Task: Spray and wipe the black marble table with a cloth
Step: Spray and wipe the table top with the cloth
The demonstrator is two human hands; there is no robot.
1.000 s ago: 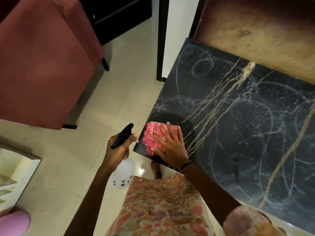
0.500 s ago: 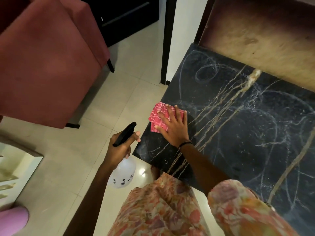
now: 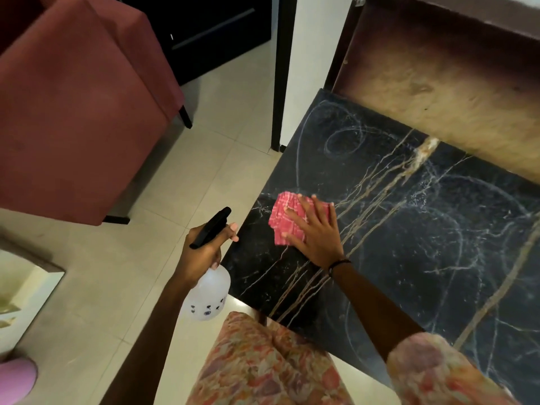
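Head view, near to far: left hand (image 3: 201, 252), grip clamped round white spray bottle (image 3: 209, 296) held off the counter's edge; right hand (image 3: 317, 230), fingers spread flat, pressing pink cloth (image 3: 285, 217) onto black marble counter (image 3: 409, 244); red armchair (image 3: 73, 112) beyond.
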